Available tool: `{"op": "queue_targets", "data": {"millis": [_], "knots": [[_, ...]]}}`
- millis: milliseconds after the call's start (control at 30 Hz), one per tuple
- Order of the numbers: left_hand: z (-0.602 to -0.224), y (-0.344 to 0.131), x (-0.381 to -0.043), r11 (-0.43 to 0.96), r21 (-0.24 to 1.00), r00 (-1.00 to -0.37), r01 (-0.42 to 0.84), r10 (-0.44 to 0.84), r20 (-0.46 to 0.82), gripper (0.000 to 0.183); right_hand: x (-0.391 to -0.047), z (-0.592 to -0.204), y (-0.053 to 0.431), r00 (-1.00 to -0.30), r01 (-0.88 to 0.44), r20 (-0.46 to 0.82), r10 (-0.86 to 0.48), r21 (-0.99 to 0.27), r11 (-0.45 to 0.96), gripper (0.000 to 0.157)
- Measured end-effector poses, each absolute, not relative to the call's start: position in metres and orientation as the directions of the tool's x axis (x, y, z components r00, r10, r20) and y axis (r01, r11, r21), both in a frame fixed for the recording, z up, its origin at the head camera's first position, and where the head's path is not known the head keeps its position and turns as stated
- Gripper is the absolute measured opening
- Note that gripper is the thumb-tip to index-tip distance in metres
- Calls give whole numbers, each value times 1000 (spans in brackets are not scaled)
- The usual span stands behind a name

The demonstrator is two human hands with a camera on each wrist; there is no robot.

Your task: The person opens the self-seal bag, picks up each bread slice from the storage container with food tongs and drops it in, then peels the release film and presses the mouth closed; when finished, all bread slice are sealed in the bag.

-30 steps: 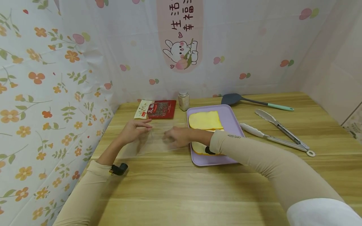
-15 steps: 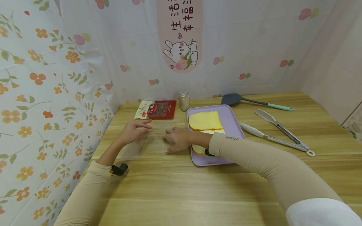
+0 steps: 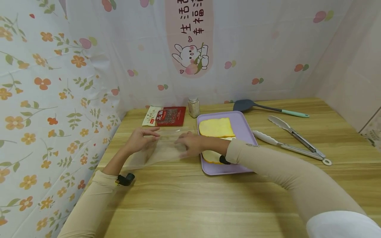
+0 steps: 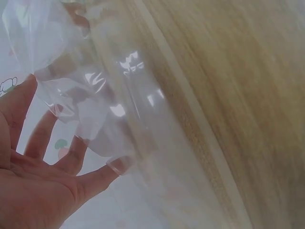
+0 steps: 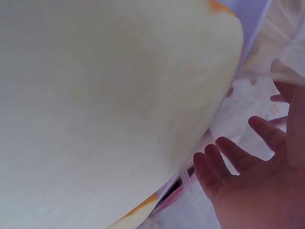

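A clear plastic bag point(image 3: 166, 145) spreads between the two hands, just left of the lilac tray point(image 3: 244, 129). My left hand point(image 3: 141, 140) holds its left side, and in the left wrist view the film point(image 4: 95, 90) bunches at the thumb tip and drapes over spread fingers. At the bag's right end is my right hand point(image 3: 191, 143), its fingers apart and loosely bent, with film around the thumb in the right wrist view. Two pale yellow bread slices point(image 3: 215, 127) with orange edges lie on the tray; the right forearm partly hides the nearer slice point(image 5: 119, 105).
Behind the bag lie a red and cream spice packet point(image 3: 171, 116) and a small glass jar point(image 3: 194, 107). A dark spatula point(image 3: 244, 105) with a mint handle rests behind the tray. Opened tongs point(image 3: 294, 134) lie right of it. Patterned cloth hangs at the back and left.
The right hand's fingers were blurred in motion, then spread out over the bag, and are now more drawn in. The bag's film has shifted slightly. The left hand stays nearly still.
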State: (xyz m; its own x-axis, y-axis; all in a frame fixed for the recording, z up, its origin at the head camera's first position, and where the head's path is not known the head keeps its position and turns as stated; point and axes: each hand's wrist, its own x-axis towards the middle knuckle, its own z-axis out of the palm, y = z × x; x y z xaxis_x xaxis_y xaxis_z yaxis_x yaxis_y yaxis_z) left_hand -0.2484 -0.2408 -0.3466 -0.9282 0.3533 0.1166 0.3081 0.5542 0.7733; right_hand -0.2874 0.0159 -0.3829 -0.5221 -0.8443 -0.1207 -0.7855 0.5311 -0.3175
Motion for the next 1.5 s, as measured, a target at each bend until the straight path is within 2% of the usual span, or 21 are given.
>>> {"op": "queue_targets", "data": {"millis": [267, 500, 633, 900, 1167, 1500], "knots": [[-370, -251, -264, 549, 773, -927, 316, 353, 127, 19, -288, -375, 36, -522, -782, -98, -847, -343, 521, 58], [-352, -239, -251, 558, 765, -924, 323, 361, 126, 18, -287, -361, 58, -519, -774, -39, -854, -401, 489, 58], [-342, -234, -246, 568, 757, -924, 323, 363, 122, 18, -286, -351, 73, -540, -757, 7, -841, -439, 483, 56], [-366, -245, -266, 562, 767, -930, 309, 346, 122, 21, -283, -339, 107, -573, -736, 62, -817, -477, 480, 55], [-377, -248, -267, 562, 749, -925, 351, 335, 182, 18, -279, -334, 138, -614, -706, 98, -783, -513, 489, 54], [-377, -245, -265, 543, 746, -909, 386, 364, 205, 17, -268, -333, 189, -717, -642, 123, -686, -498, 582, 57]]}}
